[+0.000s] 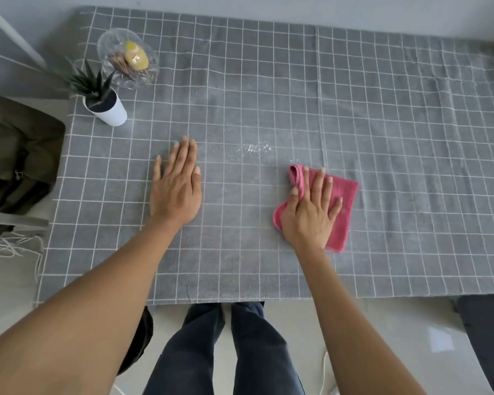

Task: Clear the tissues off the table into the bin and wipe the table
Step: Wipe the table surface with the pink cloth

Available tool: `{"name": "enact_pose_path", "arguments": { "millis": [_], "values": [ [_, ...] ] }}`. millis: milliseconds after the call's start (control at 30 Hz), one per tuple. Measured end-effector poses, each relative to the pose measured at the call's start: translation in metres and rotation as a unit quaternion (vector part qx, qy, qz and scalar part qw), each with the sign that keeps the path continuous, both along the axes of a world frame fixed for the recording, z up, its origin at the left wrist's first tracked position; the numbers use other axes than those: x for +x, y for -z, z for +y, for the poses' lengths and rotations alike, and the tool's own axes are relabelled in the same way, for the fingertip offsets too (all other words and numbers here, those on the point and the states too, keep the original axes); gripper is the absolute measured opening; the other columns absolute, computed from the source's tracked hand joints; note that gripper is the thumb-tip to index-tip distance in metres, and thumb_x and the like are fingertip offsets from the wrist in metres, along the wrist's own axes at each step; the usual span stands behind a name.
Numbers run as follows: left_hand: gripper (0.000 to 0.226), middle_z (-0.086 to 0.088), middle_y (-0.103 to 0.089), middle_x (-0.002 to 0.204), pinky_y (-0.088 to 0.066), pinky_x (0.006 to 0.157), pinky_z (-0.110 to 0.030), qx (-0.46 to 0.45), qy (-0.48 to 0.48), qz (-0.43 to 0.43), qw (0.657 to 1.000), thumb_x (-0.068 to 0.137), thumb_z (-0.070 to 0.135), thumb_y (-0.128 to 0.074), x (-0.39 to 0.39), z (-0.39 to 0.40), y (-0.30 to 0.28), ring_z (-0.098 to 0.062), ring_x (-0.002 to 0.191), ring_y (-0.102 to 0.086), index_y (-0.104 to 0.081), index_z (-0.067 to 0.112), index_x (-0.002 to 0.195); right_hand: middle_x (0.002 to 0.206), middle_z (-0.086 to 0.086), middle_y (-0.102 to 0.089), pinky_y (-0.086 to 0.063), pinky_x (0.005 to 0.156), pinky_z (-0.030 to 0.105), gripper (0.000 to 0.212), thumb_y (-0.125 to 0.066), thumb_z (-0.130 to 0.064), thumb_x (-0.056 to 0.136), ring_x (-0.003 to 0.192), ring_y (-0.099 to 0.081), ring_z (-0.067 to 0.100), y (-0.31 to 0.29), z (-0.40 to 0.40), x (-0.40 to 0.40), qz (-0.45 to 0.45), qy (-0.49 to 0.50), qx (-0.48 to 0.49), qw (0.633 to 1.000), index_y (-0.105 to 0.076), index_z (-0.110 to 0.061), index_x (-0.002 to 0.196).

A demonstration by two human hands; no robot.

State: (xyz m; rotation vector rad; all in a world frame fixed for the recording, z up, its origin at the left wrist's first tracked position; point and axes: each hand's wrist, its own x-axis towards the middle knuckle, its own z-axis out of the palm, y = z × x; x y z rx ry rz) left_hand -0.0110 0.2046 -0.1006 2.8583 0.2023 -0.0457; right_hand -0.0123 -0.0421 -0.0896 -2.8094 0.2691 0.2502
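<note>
Head view, the only one here: the right hand (311,215) lies flat with straight fingers pressing a folded pink cloth (340,203) onto the grey white-gridded tablecloth (382,124) that covers the counter; that grip is released, pressing the cloth without curling round it. The left hand (176,189) is likewise spread flat and holds nothing, palm down on the tablecloth at about nine o'clock from the cloth. A patch of small white crumbs or droplets (255,151) sits near the cloth, at about eleven o'clock from it. No tissues show on the counter and no bin is in view, so wiping seems to be the step in hand. The likeliest trouble is that a flat push drags or rucks the loose tablecloth, which the left hand appears set to prevent. A fast sweep could also scatter the specks instead of gathering them. At ten o'clock, well apart, a small white pot with a spiky green plant (106,104) and a clear glass dish holding a yellow item (129,59) could tip if the tablecloth shifts.
</note>
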Motion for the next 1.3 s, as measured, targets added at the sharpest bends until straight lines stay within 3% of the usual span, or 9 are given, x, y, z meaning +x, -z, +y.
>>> {"name": "enact_pose_path", "arguments": {
  "millis": [167,333,467,600,733,867,1033,1200,1300],
  "values": [
    [0.053,0.002,-0.006,0.162,-0.002,0.121,-0.044,-0.002,-0.001,-0.003,1.000,0.103,0.026,-0.019,0.001,0.000,0.000,-0.014,0.149,-0.004,-0.006,0.018,0.154,0.158,-0.008,0.014,0.016,0.116,0.046,0.052,-0.002,-0.046,0.100,0.146,0.018,0.015,0.000,0.072,-0.013,-0.010,-0.182,0.010,0.983,0.007,-0.038,0.151],
    [0.052,0.003,-0.003,0.162,0.000,0.122,-0.043,-0.004,0.003,0.000,1.000,0.104,0.026,-0.017,0.001,0.001,0.000,-0.012,0.149,-0.001,-0.004,0.019,0.154,0.160,-0.009,0.008,0.012,0.118,0.043,0.051,-0.003,-0.044,0.100,0.147,0.012,0.012,0.001,0.053,-0.008,-0.018,-0.246,0.003,0.969,0.007,-0.038,0.150],
    [0.052,0.004,-0.001,0.162,0.001,0.122,-0.043,-0.003,0.003,0.002,1.000,0.104,0.027,-0.014,0.001,0.002,0.001,-0.012,0.149,0.000,-0.002,0.020,0.154,0.158,-0.009,0.016,0.011,0.118,0.044,0.058,0.012,-0.052,0.095,0.145,0.019,0.013,0.004,-0.011,0.025,0.001,-0.145,-0.039,0.989,0.012,-0.035,0.150],
    [0.052,0.003,-0.002,0.162,0.000,0.121,-0.043,-0.005,0.000,-0.002,1.000,0.103,0.027,-0.014,0.002,0.001,0.001,-0.013,0.149,-0.001,-0.003,0.019,0.154,0.161,-0.008,0.006,0.008,0.119,0.043,0.046,-0.005,-0.045,0.101,0.147,0.010,0.012,0.002,-0.046,0.037,-0.007,-0.058,-0.018,0.998,0.015,-0.035,0.141],
    [0.055,0.003,-0.004,0.162,-0.001,0.121,-0.043,-0.001,0.005,-0.008,1.000,0.101,0.030,-0.010,0.000,0.000,0.001,-0.014,0.149,-0.003,-0.004,0.018,0.154,0.161,-0.006,0.009,0.010,0.118,0.047,0.047,-0.008,-0.043,0.101,0.147,0.012,0.013,0.002,-0.024,0.036,-0.003,-0.022,-0.024,0.999,0.014,-0.035,0.142],
    [0.055,0.003,-0.004,0.162,-0.001,0.121,-0.043,-0.001,0.004,-0.009,1.000,0.100,0.030,-0.011,0.001,0.000,0.001,-0.013,0.149,-0.004,-0.005,0.018,0.154,0.158,-0.007,0.016,0.014,0.117,0.046,0.051,-0.001,-0.048,0.099,0.146,0.017,0.014,0.001,0.038,0.028,-0.003,-0.132,-0.012,0.991,0.011,-0.034,0.147],
    [0.053,0.002,-0.005,0.162,-0.001,0.121,-0.044,-0.010,0.005,-0.009,1.000,0.103,0.025,-0.018,0.001,0.000,0.000,-0.013,0.149,-0.003,-0.005,0.018,0.154,0.160,-0.009,0.005,0.013,0.118,0.041,0.053,0.000,-0.046,0.099,0.147,0.010,0.010,0.000,0.064,0.014,-0.012,-0.244,0.030,0.969,0.002,-0.038,0.151],
    [0.053,0.003,-0.004,0.162,0.000,0.121,-0.044,-0.014,0.005,-0.005,1.000,0.103,0.027,-0.015,0.000,0.000,-0.001,-0.012,0.149,-0.002,-0.005,0.019,0.154,0.158,-0.010,0.015,0.009,0.119,0.042,0.061,0.013,-0.053,0.093,0.145,0.015,0.010,0.002,-0.012,0.047,-0.003,-0.150,-0.029,0.988,0.011,-0.029,0.150],
    [0.053,0.004,-0.003,0.162,0.000,0.121,-0.043,-0.014,0.004,-0.006,1.000,0.102,0.028,-0.013,0.000,0.001,0.000,-0.012,0.149,-0.002,-0.004,0.019,0.154,0.160,-0.008,0.010,0.009,0.119,0.041,0.054,0.000,-0.048,0.099,0.147,0.011,0.010,0.000,-0.048,0.056,0.002,-0.084,-0.028,0.996,0.010,-0.028,0.148]
  ]
}}
